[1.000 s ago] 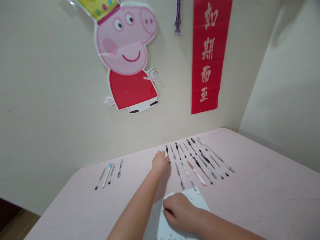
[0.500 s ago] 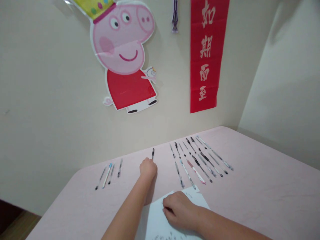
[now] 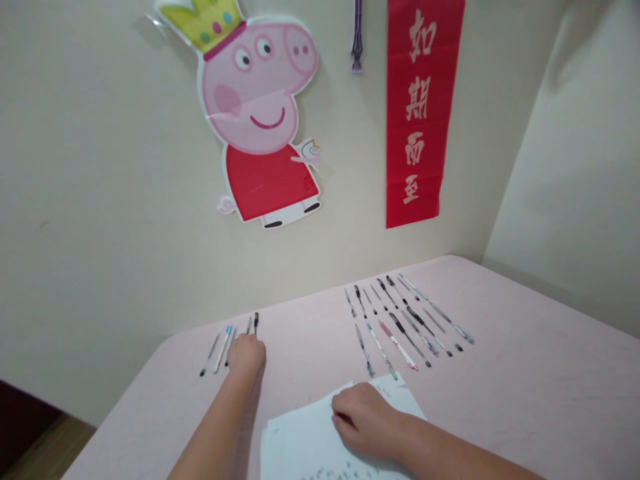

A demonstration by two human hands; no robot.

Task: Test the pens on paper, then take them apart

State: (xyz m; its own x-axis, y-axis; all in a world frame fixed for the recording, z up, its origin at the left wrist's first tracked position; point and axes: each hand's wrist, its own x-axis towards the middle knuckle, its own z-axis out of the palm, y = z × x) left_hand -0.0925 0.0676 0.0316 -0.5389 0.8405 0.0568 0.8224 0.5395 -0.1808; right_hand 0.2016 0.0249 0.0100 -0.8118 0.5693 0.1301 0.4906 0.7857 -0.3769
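My left hand point(image 3: 247, 355) is closed on a pen point(image 3: 257, 321) whose black cap end points toward the wall. The hand lies beside a short row of pens on the left, partly covering some of them. Among these are a clear pen with a black tip point(image 3: 210, 353) and a white pen with a blue end point(image 3: 223, 350). Curled up, my right hand point(image 3: 367, 420) rests on white paper sheets point(image 3: 295, 443) with dark writing on them. Its fingertips are tucked under, so I cannot make out whether anything is in them.
Two rows of several pens point(image 3: 400, 340) lie right of centre on the pink tabletop point(image 3: 525, 380). The back edge meets a wall bearing a cartoon pig cutout point(image 3: 270, 180), a red banner point(image 3: 417, 153) and a purple strap point(image 3: 357, 40).
My left hand has moved left with the black-capped pen, from the middle of the table to the left-hand row. My right hand stays on the paper. The view has shifted slightly.
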